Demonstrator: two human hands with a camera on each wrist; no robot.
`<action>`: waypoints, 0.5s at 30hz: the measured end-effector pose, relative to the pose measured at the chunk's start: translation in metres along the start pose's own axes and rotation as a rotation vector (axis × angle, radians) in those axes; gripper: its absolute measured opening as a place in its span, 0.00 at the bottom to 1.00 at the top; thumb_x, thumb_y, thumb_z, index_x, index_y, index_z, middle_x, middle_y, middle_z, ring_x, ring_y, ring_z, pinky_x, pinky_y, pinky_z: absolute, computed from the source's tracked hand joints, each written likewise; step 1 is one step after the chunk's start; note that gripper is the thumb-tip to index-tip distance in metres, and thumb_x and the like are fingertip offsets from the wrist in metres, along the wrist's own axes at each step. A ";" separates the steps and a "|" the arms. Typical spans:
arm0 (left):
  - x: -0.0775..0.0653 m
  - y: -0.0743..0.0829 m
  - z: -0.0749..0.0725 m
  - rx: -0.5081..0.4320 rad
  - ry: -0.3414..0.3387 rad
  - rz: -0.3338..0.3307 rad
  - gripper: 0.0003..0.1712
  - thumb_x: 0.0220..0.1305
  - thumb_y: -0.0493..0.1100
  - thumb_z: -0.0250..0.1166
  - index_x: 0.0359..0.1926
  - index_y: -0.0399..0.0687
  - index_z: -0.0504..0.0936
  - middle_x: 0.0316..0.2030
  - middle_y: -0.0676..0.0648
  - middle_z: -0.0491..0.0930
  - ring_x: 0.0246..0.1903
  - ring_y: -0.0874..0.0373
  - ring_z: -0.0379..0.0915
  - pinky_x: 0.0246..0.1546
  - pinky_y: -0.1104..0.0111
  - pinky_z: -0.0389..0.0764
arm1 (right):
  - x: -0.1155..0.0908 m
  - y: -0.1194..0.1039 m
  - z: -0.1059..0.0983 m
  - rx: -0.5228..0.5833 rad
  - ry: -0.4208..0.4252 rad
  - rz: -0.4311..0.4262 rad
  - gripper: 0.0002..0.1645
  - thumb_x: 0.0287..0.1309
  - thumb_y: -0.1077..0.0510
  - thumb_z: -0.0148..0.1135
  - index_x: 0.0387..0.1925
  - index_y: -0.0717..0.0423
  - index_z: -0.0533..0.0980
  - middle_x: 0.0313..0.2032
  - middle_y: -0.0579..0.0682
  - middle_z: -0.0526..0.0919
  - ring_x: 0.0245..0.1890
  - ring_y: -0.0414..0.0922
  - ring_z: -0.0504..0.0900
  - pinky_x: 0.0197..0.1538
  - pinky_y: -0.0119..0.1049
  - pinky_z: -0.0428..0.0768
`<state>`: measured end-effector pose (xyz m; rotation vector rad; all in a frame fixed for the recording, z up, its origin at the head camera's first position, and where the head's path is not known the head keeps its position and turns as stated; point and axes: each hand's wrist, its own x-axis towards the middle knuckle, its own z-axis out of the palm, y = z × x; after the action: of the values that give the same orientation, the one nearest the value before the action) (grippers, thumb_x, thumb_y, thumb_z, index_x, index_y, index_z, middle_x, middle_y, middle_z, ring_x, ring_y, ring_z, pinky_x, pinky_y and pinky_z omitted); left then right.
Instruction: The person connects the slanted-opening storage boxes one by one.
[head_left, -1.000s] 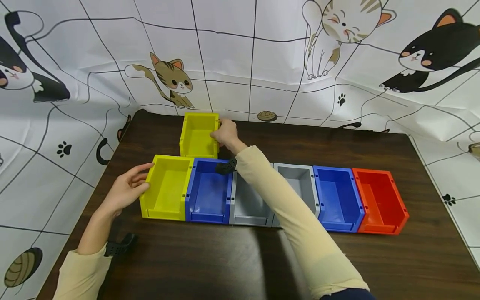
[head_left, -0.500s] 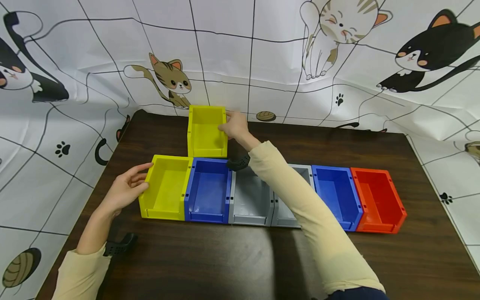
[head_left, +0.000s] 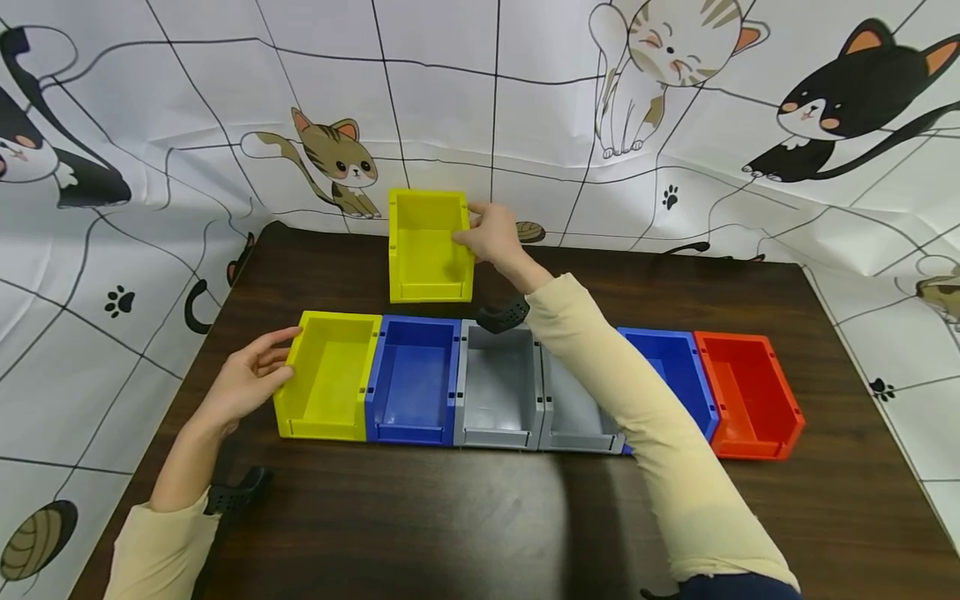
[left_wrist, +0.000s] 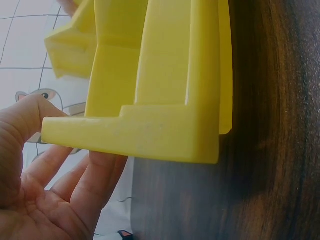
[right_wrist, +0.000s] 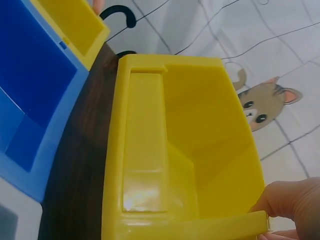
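In the head view, my right hand [head_left: 493, 237] pinches the right side wall of a yellow plastic bin [head_left: 431, 242] and holds it up over the table's back part. The right wrist view shows my thumb at this bin's rim [right_wrist: 240, 222], with the fingers partly hidden below. A second yellow bin [head_left: 330, 379] sits at the left end of a row. My left hand [head_left: 251, 379] holds its left wall; in the left wrist view, the thumb lies at the wall's edge [left_wrist: 125, 135] and the fingers rest along the outside.
Joined to the row are a blue bin [head_left: 415, 383], two grey bins [head_left: 498, 387], [head_left: 573, 400], another blue bin [head_left: 663, 358] and a red bin [head_left: 750, 396] at the right end. My right sleeve [head_left: 637, 400] crosses over the row. A cat-print sheet [head_left: 450, 108] hangs behind the dark table [head_left: 420, 517].
My right hand has lifted the yellow bin from behind the row, moving it up and to the right, away from the front bins. The left hand stays at the row's yellow bin.
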<state>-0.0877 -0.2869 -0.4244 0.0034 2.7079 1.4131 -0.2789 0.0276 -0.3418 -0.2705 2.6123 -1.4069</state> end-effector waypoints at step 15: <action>0.000 -0.003 0.000 -0.015 -0.003 -0.003 0.32 0.64 0.30 0.55 0.69 0.39 0.59 0.56 0.26 0.68 0.49 0.39 0.70 0.36 0.82 0.74 | -0.038 0.024 -0.062 0.095 0.143 -0.001 0.34 0.53 0.66 0.61 0.63 0.60 0.66 0.42 0.62 0.83 0.36 0.52 0.83 0.28 0.35 0.81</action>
<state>-0.0877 -0.2884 -0.4267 0.0002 2.6933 1.4310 -0.2580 0.0997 -0.3258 -0.1646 2.6454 -1.6006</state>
